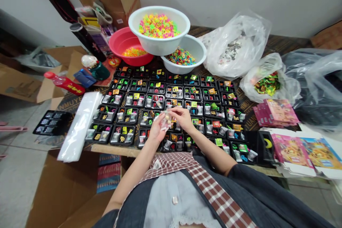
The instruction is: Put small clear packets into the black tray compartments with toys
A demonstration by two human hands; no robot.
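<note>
Small clear plastic packets [167, 118] with pale contents are held between my two hands over the middle of the table. My left hand [157, 128] is closed around them from below, palm turned up. With its fingertips pinched, my right hand [182, 118] grips the edge of a packet; exactly how many packets there are, I cannot tell. Under and around both hands lie rows of black compartment trays [124, 134], holding small coloured pieces, bright sachets and, in the nearer rows, clear packets. My forearms hide some of the trays.
Behind the trays, a white basin [133, 25] of coloured pieces rests over a red basin [113, 41] and another pale basin [201, 57]. Plastic bags [240, 25] and printed cards [291, 153] lie right. Left are clear sleeves [80, 124], a red bottle [64, 82] and stacked empty trays [50, 123].
</note>
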